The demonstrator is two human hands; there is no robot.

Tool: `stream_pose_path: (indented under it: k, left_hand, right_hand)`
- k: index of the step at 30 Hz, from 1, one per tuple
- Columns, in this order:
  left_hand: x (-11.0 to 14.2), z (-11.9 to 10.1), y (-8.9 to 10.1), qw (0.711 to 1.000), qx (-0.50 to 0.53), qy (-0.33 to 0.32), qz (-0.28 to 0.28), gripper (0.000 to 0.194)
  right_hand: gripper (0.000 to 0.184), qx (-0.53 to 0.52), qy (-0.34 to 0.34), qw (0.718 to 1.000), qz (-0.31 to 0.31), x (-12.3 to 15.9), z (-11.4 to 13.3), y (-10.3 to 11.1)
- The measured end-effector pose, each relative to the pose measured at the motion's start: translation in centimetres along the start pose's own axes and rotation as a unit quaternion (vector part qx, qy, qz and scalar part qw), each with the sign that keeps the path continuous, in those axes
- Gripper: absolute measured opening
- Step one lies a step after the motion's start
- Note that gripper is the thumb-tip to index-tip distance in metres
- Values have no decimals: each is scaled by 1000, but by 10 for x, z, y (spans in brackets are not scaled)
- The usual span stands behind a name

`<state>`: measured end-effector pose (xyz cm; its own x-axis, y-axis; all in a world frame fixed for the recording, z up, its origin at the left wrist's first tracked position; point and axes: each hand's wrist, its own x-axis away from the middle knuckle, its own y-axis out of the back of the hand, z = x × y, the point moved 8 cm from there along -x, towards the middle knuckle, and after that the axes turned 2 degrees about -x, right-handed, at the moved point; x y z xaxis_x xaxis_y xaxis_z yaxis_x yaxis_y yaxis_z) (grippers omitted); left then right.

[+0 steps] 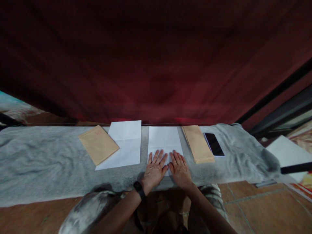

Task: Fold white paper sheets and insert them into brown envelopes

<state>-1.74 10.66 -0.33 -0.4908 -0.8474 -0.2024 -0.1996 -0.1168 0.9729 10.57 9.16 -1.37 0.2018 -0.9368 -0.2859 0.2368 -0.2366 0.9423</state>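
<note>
A white sheet of paper (163,138) with faint creases lies in front of me on the grey cloth. My left hand (155,167) rests flat on its near left part, fingers spread. On the near right part lies my right hand (179,169), also flat with the fingers stretched out. The two thumbs nearly meet, and the hands cover much of the sheet's near end. To the left is another white sheet (129,148) with a crease across it, and a brown envelope (98,144) overlaps its left side. Several brown envelopes (198,144) lie stacked to the right of my right hand.
A phone (214,144) with a dark screen lies right of the envelope stack. The grey cloth (46,162) covers the narrow surface. A dark red curtain-like fabric (156,65) hangs behind it. At the far right, a white sheet-like item (287,152) sits beside a dark bar (296,168).
</note>
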Motion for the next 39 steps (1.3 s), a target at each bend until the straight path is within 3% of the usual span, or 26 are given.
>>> stream_pose_path:
  k: [18,22,29,33,36,39]
  left_hand:
    - [-6,4,0,1000,-14,10,-4,51]
    - [-32,11,-8,1000,-10,17,18,51]
    - [-114,23,-25,999,3,33,25,51]
    - [-151,44,-27,997,-3,66,26,52]
    - [-159,67,-25,995,-14,94,22,56]
    - [-144,84,-20,991,-38,130,13,57]
  right_hand:
    - [53,9,4,1000,-27,15,-3,4]
    - [53,-7,6,1000,-25,15,0,7]
    - [51,-45,-19,998,-28,12,4,18]
    - [50,-52,-20,998,-39,11,5,25]
    - [50,-53,-20,998,-41,11,6,27]
    - [51,-55,-25,997,-40,11,5,27]
